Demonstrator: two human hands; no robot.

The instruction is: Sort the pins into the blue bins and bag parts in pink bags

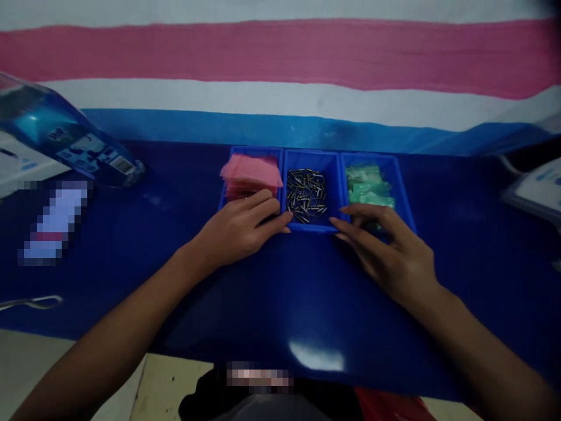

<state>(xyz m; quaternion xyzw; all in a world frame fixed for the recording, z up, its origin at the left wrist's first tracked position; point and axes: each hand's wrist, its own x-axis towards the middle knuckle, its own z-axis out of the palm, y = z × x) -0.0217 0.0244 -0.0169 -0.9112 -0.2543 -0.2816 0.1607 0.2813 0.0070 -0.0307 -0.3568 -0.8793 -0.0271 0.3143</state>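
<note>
Three small blue bins stand side by side on a dark blue table (131, 245). The left bin (228, 196) holds pink sheets (252, 172), the middle bin (335, 175) holds several small metal pins (307, 196), the right bin (403, 199) holds green bags (368, 184). My left hand (239, 231) rests on the front of the left bin, fingers stretched toward the middle bin's near rim. My right hand (385, 251) lies over the front of the right bin, fingers extended and pointing left. Neither hand holds anything that I can see.
A clear plastic bottle with a blue label (65, 137) lies tilted at the far left. White devices sit at the left edge (17, 164) and right edge (539, 190). A thin metal tool (30, 302) lies near the table's front left edge. A striped wall rises behind.
</note>
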